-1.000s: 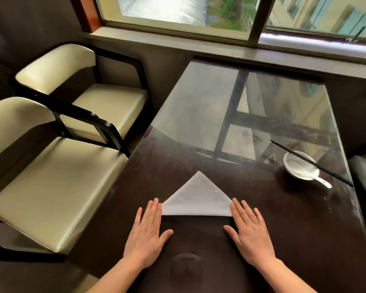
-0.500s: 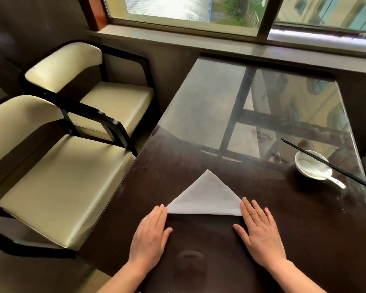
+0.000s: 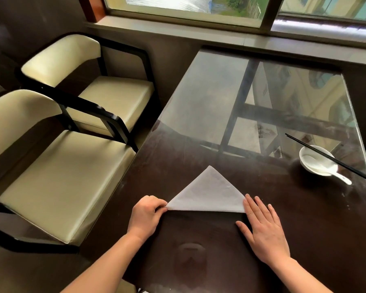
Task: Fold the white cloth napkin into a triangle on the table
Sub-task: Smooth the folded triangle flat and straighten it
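Since the earlier frame, the left hand point(image 3: 146, 214) has curled from flat to pinching the left corner of the white cloth napkin point(image 3: 209, 193); the right hand point(image 3: 264, 231) lies spread, fingertips at the right corner. Napkin lies on the surface point(image 3: 304, 229) as a triangle, long edge running between both hands, apex pointing away, equally near each.

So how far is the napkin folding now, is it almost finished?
Nearly. Done: the napkin already lies on the table as a flat triangle, tip pointing away. In hand: the left hand pinches its left corner; the right hand rests flat at the right corner. Left: perhaps only letting go.
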